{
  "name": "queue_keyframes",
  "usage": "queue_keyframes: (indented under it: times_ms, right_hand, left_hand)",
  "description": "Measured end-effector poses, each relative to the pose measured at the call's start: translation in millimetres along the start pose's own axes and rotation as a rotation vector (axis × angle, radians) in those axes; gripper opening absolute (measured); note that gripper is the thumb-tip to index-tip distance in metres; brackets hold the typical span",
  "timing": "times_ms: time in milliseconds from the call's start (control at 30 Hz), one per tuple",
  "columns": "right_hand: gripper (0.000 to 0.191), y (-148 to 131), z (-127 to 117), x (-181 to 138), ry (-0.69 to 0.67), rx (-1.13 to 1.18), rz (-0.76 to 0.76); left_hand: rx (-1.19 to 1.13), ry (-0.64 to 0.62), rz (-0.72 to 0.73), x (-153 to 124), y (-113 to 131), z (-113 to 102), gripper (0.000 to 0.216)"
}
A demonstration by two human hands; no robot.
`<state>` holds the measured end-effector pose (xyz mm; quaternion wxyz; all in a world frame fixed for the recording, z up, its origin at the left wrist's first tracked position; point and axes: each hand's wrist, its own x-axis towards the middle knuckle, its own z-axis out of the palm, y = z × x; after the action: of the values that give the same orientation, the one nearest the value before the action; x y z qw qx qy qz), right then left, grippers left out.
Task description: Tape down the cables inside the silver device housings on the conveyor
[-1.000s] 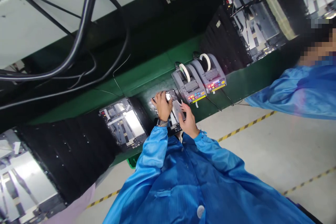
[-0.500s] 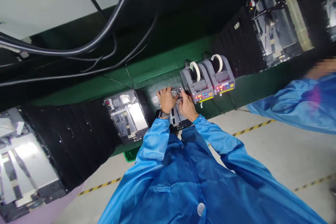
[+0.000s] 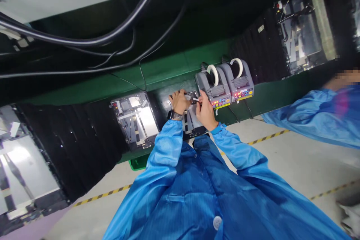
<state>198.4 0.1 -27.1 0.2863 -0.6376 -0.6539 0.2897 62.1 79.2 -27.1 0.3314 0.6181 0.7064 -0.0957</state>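
In front of me lies a flat electronic unit [image 3: 190, 120] with a silvery plate, dark strips and a black frame. My left hand [image 3: 180, 103] rests over its upper left part, fingers spread near the far edge. My right hand [image 3: 206, 112] is at the unit's upper right, with thumb and finger pinched on the end of a short white strip of tape [image 3: 195, 99]. The strip's other end reaches toward my left thumb; whether it sticks to the unit I cannot tell. Part of the unit is hidden under both hands.
Two grey tape dispensers [image 3: 216, 89] [image 3: 239, 81] with white rolls and lit displays stand right of my hand. Similar units [image 3: 150, 122] [image 3: 30, 172] lie along the line to the left, with black pleated covers [image 3: 67, 146] between. Thick cables [image 3: 92, 40] hang above. A co-worker's blue sleeve [image 3: 306, 114] is at right.
My right hand has drawn back slightly to the right, and the white strip now shows between the hands. My left hand stays on the unit. The view has shifted a little.
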Motion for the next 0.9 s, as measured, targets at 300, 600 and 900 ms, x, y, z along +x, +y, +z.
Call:
queue_keyframes:
  times_ms: [300, 600, 900]
  right_hand:
    - [0.069, 5.5, 28.4, -9.1, 0.046, -0.053, 0.053]
    - [0.060, 12.5, 23.0, -5.5, -0.050, 0.022, 0.010]
    - [0.085, 9.3, 1.2, 46.1, -0.443, -0.122, -0.043]
  left_hand:
    - [-0.016, -0.074, -0.002, 11.9, -1.5, -11.2, 0.060]
    - [0.040, -0.142, -0.016, 11.3, -17.2, -19.6, 0.066]
    - [0.031, -0.167, -0.013, 15.7, -19.4, -20.8, 0.073]
